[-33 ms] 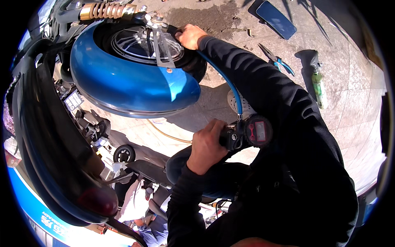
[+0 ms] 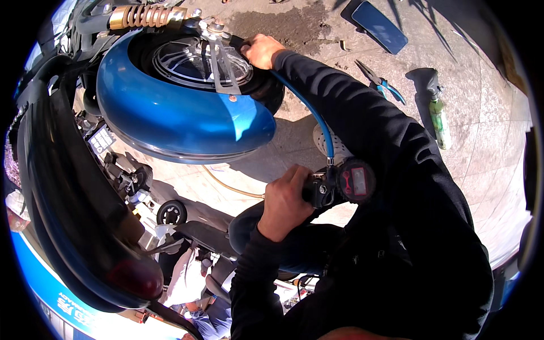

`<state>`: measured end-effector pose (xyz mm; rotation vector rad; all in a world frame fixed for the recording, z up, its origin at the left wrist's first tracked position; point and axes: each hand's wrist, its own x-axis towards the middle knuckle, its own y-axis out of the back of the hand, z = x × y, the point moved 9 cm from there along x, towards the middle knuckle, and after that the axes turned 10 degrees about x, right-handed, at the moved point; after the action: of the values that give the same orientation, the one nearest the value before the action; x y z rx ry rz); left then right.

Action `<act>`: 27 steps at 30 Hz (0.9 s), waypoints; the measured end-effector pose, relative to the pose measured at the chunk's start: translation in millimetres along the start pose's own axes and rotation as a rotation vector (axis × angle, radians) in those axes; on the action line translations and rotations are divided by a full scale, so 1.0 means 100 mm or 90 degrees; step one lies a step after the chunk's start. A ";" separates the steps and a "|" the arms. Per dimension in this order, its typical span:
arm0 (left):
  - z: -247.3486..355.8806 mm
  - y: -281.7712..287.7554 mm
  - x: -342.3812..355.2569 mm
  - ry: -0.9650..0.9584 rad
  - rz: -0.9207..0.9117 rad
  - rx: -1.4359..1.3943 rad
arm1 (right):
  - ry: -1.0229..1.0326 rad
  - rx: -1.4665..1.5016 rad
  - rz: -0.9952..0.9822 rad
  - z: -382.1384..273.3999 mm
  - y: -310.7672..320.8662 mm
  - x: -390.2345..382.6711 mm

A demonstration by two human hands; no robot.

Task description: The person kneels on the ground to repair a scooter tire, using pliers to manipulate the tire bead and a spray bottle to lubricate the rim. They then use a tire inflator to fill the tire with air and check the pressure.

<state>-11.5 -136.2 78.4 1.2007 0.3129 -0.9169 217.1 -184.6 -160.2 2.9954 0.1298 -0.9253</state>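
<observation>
My left hand (image 2: 286,201) is closed around a tyre inflator with a round digital gauge (image 2: 356,180), just above my knees. From the gauge a blue air hose (image 2: 310,107) curves up and passes out of sight beneath my right wrist. My right hand (image 2: 262,51) is at the wheel's rim, its fingers curled in beside the tyre (image 2: 276,93); what they grip is hidden. The wheel's spoked hub (image 2: 198,62) sits partly under a glossy blue mudguard (image 2: 170,116). A tan hose (image 2: 232,188) leads to the inflator from the left.
On the paving to the right lie a phone (image 2: 379,27), blue-handled pliers (image 2: 381,83) and a green bottle (image 2: 439,122). A copper-coloured shock absorber (image 2: 147,17) is above the wheel. A dark vehicle body with a red lamp (image 2: 136,277) fills the left. A small black wheel (image 2: 171,212) stands lower left.
</observation>
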 end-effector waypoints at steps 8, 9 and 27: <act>0.12 0.11 0.07 -0.031 0.038 0.002 | 0.187 -0.113 -0.144 -0.23 0.07 -0.16; 0.11 0.10 0.08 -0.034 0.029 0.010 | 0.215 -0.155 -0.150 -0.24 0.06 -0.17; 0.06 0.01 0.02 -0.054 0.003 -0.016 | 0.076 0.046 -0.023 0.00 0.04 -0.13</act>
<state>-11.1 -142.6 80.0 1.1349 0.2524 -0.9548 206.7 -190.1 -152.5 3.1245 0.1549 -0.7703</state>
